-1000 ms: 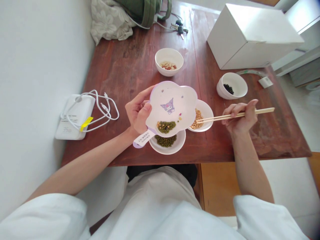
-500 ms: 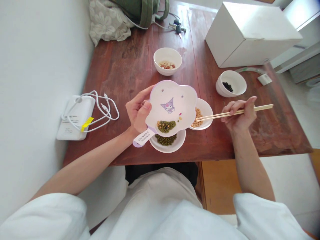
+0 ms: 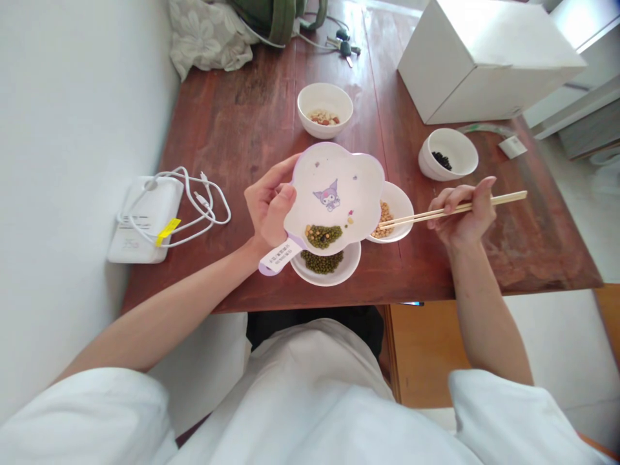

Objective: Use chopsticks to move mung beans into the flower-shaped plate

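So, the flower-shaped plastic dish point(image 3: 339, 161), printed with a cartoon character, is held up off the table point(image 3: 232, 129), tilted toward the person. Its low side carries a small patch of mung beans point(image 3: 323, 236), with a few specks scattered just above. The rest of its surface is bare. The left hand point(image 3: 268, 206) grips the dish at its edge, fingers curled behind and thumb pressed on the near side, just above a paper-labelled handle point(image 3: 281, 255). That forearm comes in from the lower left, with the wrist bent.

The right hand point(image 3: 462, 210) is closed around a pair of wooden chopsticks point(image 3: 411, 218), which reach left to the dish. Their tips lie over a white bowl of yellow beans point(image 3: 400, 210) tucked partly under the dish's right side; whether they pinch a bean is too small to tell. That forearm rises from the lower right.

Below the dish sits a bowl of mung beans point(image 3: 349, 266). Beyond it are a bowl of peanuts point(image 3: 324, 123) and, to the upper right, a tipped bowl of black beans point(image 3: 455, 152). All of them still hold beans or nuts. Left of the dish lies a white power bank point(image 3: 145, 219) with a cable.
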`<state>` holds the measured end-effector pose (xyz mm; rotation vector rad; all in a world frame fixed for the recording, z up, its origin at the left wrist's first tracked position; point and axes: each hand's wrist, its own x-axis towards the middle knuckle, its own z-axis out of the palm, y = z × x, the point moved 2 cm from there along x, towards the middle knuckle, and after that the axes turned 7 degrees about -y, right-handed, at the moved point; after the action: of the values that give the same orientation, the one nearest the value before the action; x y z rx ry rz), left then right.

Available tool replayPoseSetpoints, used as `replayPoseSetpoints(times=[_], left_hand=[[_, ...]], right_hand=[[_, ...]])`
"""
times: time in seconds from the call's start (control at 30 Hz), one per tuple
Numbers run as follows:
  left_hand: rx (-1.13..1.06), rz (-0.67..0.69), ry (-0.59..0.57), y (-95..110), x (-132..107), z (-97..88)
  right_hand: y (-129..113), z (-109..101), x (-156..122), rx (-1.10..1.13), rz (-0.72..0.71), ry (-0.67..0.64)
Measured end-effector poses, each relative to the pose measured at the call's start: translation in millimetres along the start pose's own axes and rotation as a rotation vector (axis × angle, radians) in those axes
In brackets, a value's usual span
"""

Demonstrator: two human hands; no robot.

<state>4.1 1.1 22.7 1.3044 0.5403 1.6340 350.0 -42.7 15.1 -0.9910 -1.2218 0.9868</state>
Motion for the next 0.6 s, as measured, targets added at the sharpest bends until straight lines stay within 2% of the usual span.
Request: replayPoseSetpoints(times=[0.27,0.4,0.6], left_hand=[[-0.069,-0.013,-0.049,1.9,-2.7,2.2],[-0.068,-0.024,-0.035,4.3,-2.6,3.6],[-0.069,-0.025,-0.037,1.6,-1.4,3.0]], right_hand=[[2.2,-0.1,2.1,-0.002,0.016,0.005],[1.5,-1.3,1.3,0.007,0.012,-0.013],[2.2,3.6,1.8,0.033,-0.064,-0.142]])
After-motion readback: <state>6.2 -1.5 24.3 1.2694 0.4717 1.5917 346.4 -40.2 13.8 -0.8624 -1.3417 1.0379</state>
